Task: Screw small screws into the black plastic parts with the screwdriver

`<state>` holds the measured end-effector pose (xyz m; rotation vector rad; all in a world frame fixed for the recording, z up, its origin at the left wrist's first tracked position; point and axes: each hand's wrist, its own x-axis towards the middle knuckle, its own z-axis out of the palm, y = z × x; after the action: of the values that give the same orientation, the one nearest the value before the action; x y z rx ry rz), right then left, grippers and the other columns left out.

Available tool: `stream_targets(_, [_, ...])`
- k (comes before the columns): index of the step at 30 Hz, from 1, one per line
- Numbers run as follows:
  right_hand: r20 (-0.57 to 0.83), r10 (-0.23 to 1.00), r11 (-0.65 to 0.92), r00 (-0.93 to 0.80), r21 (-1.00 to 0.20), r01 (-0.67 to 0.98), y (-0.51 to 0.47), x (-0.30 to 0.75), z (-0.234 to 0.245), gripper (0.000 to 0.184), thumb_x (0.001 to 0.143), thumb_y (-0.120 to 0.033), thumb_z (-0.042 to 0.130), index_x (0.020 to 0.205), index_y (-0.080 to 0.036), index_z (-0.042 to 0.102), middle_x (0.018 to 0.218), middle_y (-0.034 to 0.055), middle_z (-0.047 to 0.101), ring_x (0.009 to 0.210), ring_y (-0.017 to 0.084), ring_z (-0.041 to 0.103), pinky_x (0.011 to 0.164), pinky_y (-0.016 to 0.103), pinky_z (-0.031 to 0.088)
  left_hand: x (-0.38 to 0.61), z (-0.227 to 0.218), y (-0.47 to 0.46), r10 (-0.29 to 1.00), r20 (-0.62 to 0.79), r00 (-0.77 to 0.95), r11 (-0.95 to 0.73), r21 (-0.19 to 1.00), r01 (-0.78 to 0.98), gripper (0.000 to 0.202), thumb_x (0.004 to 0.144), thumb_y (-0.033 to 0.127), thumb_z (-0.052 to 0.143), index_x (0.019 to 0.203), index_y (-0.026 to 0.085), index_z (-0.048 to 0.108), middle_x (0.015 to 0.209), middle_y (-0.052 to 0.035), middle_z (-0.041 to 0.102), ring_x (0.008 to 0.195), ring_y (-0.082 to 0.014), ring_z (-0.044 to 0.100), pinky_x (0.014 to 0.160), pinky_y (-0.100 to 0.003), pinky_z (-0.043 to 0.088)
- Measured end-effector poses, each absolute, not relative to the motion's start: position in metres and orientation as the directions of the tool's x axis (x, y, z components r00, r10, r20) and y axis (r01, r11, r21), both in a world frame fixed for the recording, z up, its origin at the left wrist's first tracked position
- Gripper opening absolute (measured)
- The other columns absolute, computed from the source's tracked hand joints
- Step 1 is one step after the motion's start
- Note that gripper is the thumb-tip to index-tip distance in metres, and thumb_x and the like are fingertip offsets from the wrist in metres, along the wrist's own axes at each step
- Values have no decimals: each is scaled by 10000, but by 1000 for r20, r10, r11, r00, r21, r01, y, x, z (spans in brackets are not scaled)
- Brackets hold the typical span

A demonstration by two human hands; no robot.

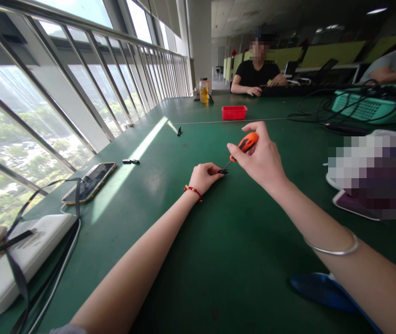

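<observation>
Green table (198, 278): long work surface by the windows, metal railing (90, 28) down the left side, person in a black top (257, 72) sitting at the far end.
Small black piece (223, 171): on or just over the tabletop, about mid-table, right at the left fingertips. Too tiny to make out any detail tbh.
Left hand (201, 178): thumb and fingers pinched on that piece, wrist low by the table. Solid way to brace it; I'd want the pinch firm and the fingertips off to the side, out of the tip's path if it slips.
Screwdriver (248, 141): orange and black handle, leaning up and to the right, tip down at the black piece. Can't tell if it's actually seated.
Right hand (265, 160): fingers curled round the handle, pretty loosely, index finger lifted. Imo line the shaft up square with whatever it's biting into, press lightly, then turn from the fingers. A steep lean like that could skip.
Spare black bits: one near the phone (92, 183), on the sunny strip (131, 162), another farther back (179, 131).
Red bin (234, 115): beyond both hands, well apart from them.
</observation>
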<state>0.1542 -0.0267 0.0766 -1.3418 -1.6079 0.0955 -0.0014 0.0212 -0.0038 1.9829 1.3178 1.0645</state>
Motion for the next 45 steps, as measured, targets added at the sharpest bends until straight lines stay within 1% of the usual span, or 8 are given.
stream_targets(5, [597,799,394,74,-612,686,-27,154,78,214,769,-439,527,788,-226,535,634,-7,523,607,173,518,577,287,381,-2,-4,21,920,325,218,-391,778,492,108,675,219,687,745,137,686,710,-34,694,647,-137,612,620,-235,481])
stream_targets(10, [618,781,429,90,-635,642,-25,156,77,252,706,-306,567,943,-238,512,700,-15,542,573,159,493,552,288,381,-2,-7,24,923,303,239,-380,819,429,117,673,221,681,743,130,664,726,-41,692,667,-142,621,623,-236,489])
stream_targets(18, [597,800,402,54,-601,691,-29,155,80,200,769,-428,514,793,-232,546,645,1,532,616,182,526,568,284,380,-2,-7,24,915,308,260,-394,818,420,116,676,236,677,736,139,656,740,-33,693,673,-137,621,632,-236,497])
stream_targets(25, [614,787,408,59,-589,698,-29,155,80,408,688,-403,595,1050,-241,501,694,-10,549,592,184,518,546,297,380,-1,-7,23,914,305,266,-396,808,436,124,680,245,676,736,137,648,751,-35,694,685,-142,626,657,-248,506])
stream_targets(28, [587,805,351,86,-589,728,-30,154,81,311,716,-466,573,924,-235,545,650,-4,533,617,198,530,565,304,380,-1,-7,24,910,307,280,-405,804,436,125,689,247,669,743,136,647,761,-40,697,696,-147,630,662,-252,507])
stream_targets(32, [582,813,403,16,-583,706,-28,154,80,172,722,-359,562,836,-231,559,675,-3,551,611,177,524,585,299,392,-2,-7,24,909,311,278,-409,793,451,120,688,240,670,752,140,652,755,-34,695,696,-146,630,669,-252,507])
stream_targets(39, [611,791,424,38,-591,687,-27,155,78,429,689,-410,618,1059,-233,494,719,-7,557,609,181,529,562,301,389,-1,-8,24,909,311,277,-408,798,443,117,691,239,668,748,138,650,754,-38,694,683,-142,621,656,-247,503])
stream_targets(45, [542,840,402,-17,-601,691,-30,153,81,195,740,-411,556,808,-229,573,591,-18,512,562,163,496,540,280,362,-2,-8,24,907,312,283,-413,791,451,111,688,234,670,751,144,656,750,-32,691,685,-140,622,663,-246,504])
